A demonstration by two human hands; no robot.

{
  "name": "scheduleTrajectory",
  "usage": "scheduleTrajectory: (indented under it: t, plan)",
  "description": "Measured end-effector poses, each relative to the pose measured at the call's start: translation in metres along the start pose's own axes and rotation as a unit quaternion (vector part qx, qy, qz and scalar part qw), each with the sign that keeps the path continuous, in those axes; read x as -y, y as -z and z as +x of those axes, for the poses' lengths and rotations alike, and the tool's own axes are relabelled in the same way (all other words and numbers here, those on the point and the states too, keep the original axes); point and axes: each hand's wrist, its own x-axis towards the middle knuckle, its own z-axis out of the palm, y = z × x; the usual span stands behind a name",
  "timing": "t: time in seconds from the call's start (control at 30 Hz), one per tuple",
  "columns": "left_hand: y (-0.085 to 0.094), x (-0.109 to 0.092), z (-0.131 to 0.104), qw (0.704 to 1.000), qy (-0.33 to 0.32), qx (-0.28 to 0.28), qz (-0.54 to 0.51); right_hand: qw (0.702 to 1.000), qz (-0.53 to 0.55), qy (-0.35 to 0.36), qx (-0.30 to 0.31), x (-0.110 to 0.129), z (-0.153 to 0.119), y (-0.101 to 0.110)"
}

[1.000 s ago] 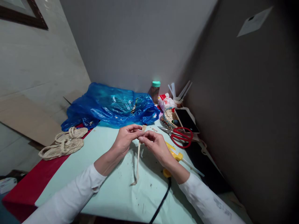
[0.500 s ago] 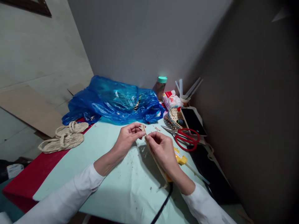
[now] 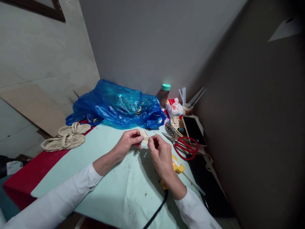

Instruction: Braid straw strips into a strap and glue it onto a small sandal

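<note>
A short pale strip of fibre is stretched between my two hands above the pale green table cover. My left hand pinches its left end between thumb and fingers. The right end is in the closed fingertips of my right hand. Partly behind my right forearm lies a yellow glue gun with a clear stick and a black cord. Red-handled scissors rest beyond it to the right. Two woven sandals sit at the left.
A blue plastic bag lies along the back wall. At the back right are a jar with a green lid, a small basket, a phone and a cup of clear sticks.
The strip, which hung down below my right hand, now shows only as a short, wider piece between my fingers. The view has shifted slightly.
</note>
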Motion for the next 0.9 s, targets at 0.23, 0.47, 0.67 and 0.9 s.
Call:
scheduleTrajectory:
  t: [0.23,0.47,0.67,0.9]
  plan:
    - [-0.006,0.000,-0.002,0.997,0.034,0.014,-0.069,0.998,-0.020,0.038,0.042,0.001,-0.005,-0.003]
    - [-0.005,0.008,-0.004,0.997,0.011,-0.064,-0.034,0.990,0.060,0.054,0.117,0.006,-0.011,-0.013]
    - [-0.014,0.014,-0.012,0.999,-0.009,-0.043,0.003,0.994,0.099,0.016,0.051,0.007,-0.011,-0.018]
    - [-0.017,0.012,-0.014,1.000,-0.002,0.019,-0.004,0.992,0.125,-0.011,0.000,0.001,-0.006,-0.011]
